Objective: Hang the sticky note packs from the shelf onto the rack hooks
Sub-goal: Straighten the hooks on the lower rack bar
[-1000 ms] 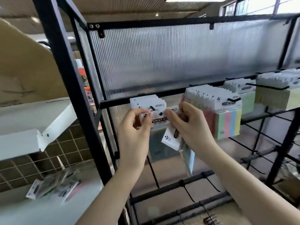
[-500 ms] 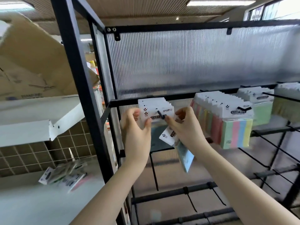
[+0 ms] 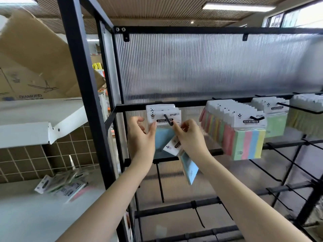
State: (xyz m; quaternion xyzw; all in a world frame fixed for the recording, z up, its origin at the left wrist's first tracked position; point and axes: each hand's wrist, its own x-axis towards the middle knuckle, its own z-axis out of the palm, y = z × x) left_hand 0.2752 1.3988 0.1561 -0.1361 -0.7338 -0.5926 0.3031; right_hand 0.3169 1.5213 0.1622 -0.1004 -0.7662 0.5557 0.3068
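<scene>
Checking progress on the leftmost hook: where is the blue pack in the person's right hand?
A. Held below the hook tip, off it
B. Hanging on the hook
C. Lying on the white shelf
A: the right hand grips the blue pack, which dangles tilted below the hook.

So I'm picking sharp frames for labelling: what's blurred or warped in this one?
Head view: the loose packs on the white shelf are motion-smeared; the hanging pack's "STICKY NOTE" label stays legible; the rack frame leans from wide-angle distortion; the window is blown out.
</scene>
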